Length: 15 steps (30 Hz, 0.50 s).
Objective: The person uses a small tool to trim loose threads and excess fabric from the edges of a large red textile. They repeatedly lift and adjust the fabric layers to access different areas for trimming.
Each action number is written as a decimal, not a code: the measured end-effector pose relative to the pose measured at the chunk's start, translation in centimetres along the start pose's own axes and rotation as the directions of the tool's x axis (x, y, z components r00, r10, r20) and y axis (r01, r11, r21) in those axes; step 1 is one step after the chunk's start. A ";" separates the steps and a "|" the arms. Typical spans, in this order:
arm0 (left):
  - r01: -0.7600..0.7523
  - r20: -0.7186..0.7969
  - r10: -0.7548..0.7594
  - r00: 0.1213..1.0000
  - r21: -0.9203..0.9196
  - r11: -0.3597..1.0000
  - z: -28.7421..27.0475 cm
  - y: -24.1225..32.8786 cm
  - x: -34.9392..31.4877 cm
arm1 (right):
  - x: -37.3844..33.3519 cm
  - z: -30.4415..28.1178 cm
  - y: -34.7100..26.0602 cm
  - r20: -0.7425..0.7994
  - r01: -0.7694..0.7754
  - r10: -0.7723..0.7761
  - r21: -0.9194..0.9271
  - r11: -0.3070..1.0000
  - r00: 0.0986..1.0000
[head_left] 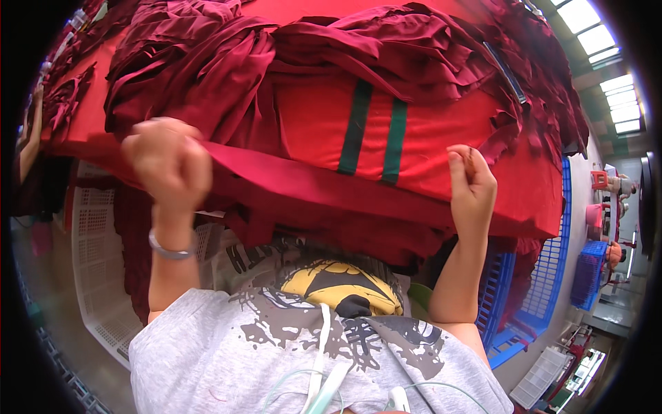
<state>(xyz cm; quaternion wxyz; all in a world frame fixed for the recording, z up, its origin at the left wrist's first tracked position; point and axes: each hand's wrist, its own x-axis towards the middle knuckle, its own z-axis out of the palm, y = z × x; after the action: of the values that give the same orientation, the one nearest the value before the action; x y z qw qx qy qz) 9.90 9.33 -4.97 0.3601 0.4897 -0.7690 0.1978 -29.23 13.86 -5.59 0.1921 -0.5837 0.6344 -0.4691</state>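
Note:
A strip of maroon fabric (303,181) stretches along the near edge of the red-covered table (427,148). My left hand (169,162), smeared by motion, is closed at the strip's left end. On the right, my right hand (474,181) is raised above the table edge with thumb and fingers pinched together. What lies in that pinch is too small to make out. The strip runs toward the right wrist, and its far end is hard to follow there. Two dark green bands (372,131) cross the red cover between my hands.
Heaped maroon fabric (386,45) covers the back of the table. A dark, narrow ruler-like tool (505,72) lies on it at right. Below the table stand a white plastic basket (96,234) at left and a blue plastic crate (552,276) at right. Another person's arm (31,138) shows far left.

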 end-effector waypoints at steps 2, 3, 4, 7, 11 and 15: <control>0.143 -0.081 -0.125 0.989 0.286 0.947 -1.3 -2.7 1.1 | -0.8 -0.5 0.0 -0.018 -0.029 0.029 0.017 0.999 0.999; 0.205 -0.191 -0.138 0.972 0.399 0.894 -1.1 -3.3 2.1 | -1.1 -0.6 -0.1 -0.025 -0.041 0.041 0.020 0.999 0.999; 0.175 -0.246 -0.070 0.967 0.440 0.881 -1.0 -3.1 3.1 | -1.3 -0.7 -0.3 -0.032 -0.053 0.054 0.024 0.998 0.998; 0.016 -0.199 0.032 0.980 0.234 0.972 0.8 1.6 5.8 | -2.0 -0.2 -1.0 0.001 -0.056 0.056 0.018 0.998 0.998; -0.038 0.211 0.090 0.973 -0.241 0.970 7.0 8.3 6.2 | -2.6 -0.2 -1.5 0.033 -0.024 0.022 0.039 0.999 0.999; -0.266 0.054 0.282 0.958 -0.203 0.942 10.8 11.4 7.7 | -3.6 -0.7 -1.7 0.053 -0.008 0.007 0.021 1.000 0.999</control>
<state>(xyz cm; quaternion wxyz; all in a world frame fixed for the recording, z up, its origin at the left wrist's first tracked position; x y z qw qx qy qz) -6.26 2.58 -5.87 0.3429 0.3482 -0.8594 0.1502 -27.95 17.61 -4.95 0.2167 -0.5913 0.6263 -0.4595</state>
